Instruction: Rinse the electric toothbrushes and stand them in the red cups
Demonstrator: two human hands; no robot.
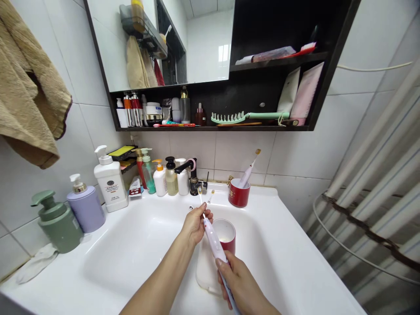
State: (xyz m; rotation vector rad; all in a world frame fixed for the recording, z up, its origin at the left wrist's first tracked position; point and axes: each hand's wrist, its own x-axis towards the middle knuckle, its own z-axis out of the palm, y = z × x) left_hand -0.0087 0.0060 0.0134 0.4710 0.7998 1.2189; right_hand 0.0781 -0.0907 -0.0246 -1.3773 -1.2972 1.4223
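My right hand (241,284) is wrapped round the lower handle of a white and pink electric toothbrush (213,238), held over the white sink (131,249). My left hand (196,225) pinches the brush's thin neck near the head, fingers closed on it. Just behind the toothbrush a red cup (225,236) with a white inside shows; what holds it up is hidden by the brush and my hand. A white pad-like object (205,271) lies in the basin under my right hand.
A second red cup (239,192) with a toothbrush stands on the sink's back rim beside the black tap (190,173). Several pump bottles (108,179) line the left rim. A black shelf (213,118) with toiletries hangs above. A tan towel (29,87) hangs left.
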